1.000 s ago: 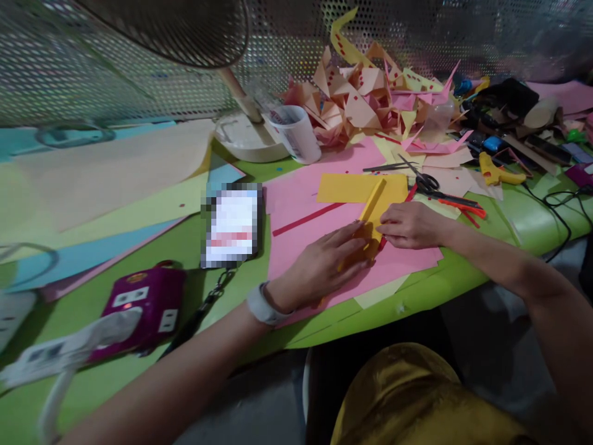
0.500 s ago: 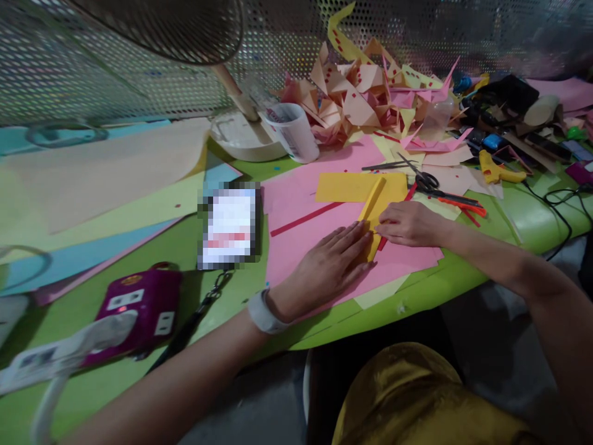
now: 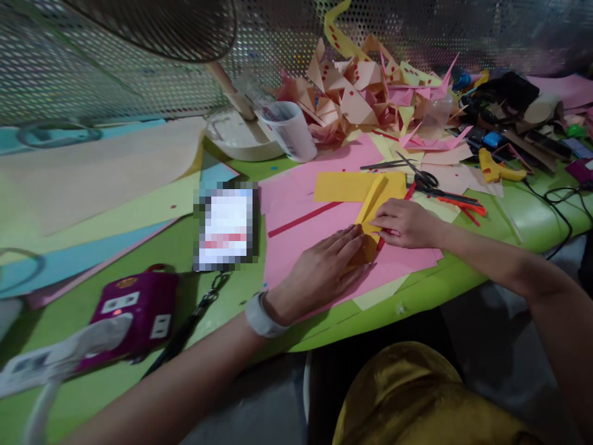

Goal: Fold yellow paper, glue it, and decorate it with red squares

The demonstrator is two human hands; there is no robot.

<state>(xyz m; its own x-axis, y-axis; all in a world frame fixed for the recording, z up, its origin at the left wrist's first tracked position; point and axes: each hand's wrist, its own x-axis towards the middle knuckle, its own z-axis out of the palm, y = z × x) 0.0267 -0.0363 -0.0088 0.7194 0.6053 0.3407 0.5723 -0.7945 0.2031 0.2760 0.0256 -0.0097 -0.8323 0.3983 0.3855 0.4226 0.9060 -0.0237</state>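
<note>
At the far left, a purple socket block point(image 3: 151, 309) sits near the tabletop's edge with a white plug point(image 3: 106, 334) in it, presumably where power is handy. A phone-like device point(image 3: 227, 230), its screen blurred out, lies face up, likely so it can be glanced at. The left hand point(image 3: 319, 269) lies flat and palm down, fingers together, over the lower part of the yellow paper point(image 3: 383, 196), seemingly to steady it against the pink sheets point(image 3: 290, 256) below. That paper rests in front of the person, with a narrow folded band along it. The right hand point(image 3: 403, 224) is drawn narrow, its fingertips pinching the paper's edge just beside the left fingers, probably for fine control; exactly what lies between the fingertips is hard to see. Scissors point(image 3: 428, 181) and an orange-red cutter point(image 3: 463, 205) lie just beyond, within easy reach, and a yellow glue gun point(image 3: 500, 170) sits farther right. The tabletop point(image 3: 521, 216) is glossy green, with large coloured sheets point(image 3: 106, 170) layered at left, a fan point(image 3: 245, 148) and white cup point(image 3: 296, 133) behind, and a heap of folded paper pieces point(image 3: 356, 105) against a perforated metal screen point(image 3: 278, 37); the room is dim.
</note>
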